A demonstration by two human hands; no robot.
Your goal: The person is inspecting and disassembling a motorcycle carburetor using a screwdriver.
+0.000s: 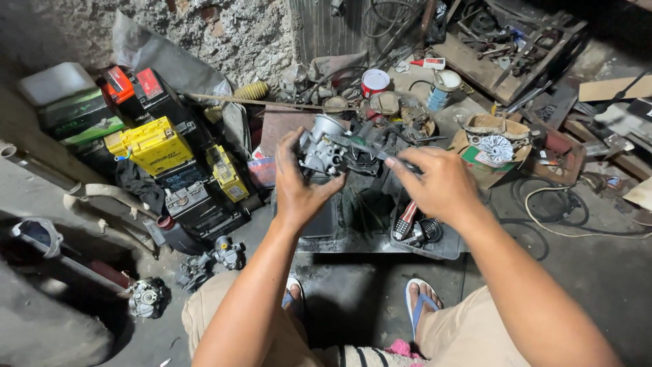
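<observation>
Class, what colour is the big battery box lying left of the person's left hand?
Bright yellow battery box, clearest in the head view, beside darker boxes.

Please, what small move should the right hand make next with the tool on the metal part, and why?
Probably a careful turn of the screwdriver. The right hand holds it with its tip against the grey carburetor, which the left hand grips above the tray. Whether the tip sits in a screw cannot be seen.

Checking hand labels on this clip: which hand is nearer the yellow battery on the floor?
Left. The left hand, holding the grey carburetor, is just right of the yellow battery. The right hand, gripping a tool, lies farther right, beyond the carburetor.
</observation>
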